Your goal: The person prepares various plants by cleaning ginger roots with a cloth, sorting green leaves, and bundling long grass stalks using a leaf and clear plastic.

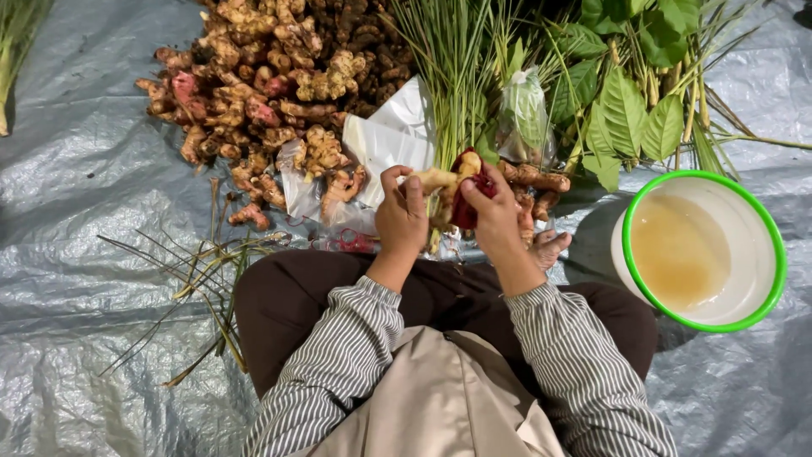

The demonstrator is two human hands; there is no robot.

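- Silver tarp covers the floor; root pile at eleven o'clock.
- Left hand clamps ginger root; right hand grips red cloth.
- Best rub firmly, turning the root steadily.

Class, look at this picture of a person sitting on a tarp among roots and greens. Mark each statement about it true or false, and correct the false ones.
1. Both hands hold a pale root. True: the left hand and right hand grip the root between them.
2. The bowl is rimmed in blue. False: the white bowl has a green rim and holds cloudy liquid.
3. A pile of knobbly roots lies ahead of the person, to the left. True.
4. The right hand holds a yellow cloth. False: the red cloth is dark red.
5. The ground cover is wooden boards. False: it is a grey tarp.
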